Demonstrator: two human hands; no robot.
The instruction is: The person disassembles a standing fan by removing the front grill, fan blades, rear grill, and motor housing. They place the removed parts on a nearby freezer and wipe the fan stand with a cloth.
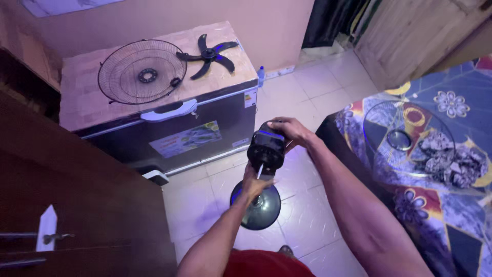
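Note:
A black fan motor head (266, 149) sits on top of a stand with a round black base (261, 208) on the tiled floor. My right hand (290, 130) grips the back of the motor head from above. My left hand (254, 184) is closed around the stand pole just under the motor, beside the white shaft that sticks out of the motor's front. The pole is mostly hidden by my hand.
A chest freezer (169, 128) at the back carries a black wire fan grille (142, 71) and a black fan blade (207, 55). A second wire grille (407, 138) lies on the patterned bedspread at right. A dark wooden door (77, 205) stands at left. A small bottle (261, 75) stands by the wall.

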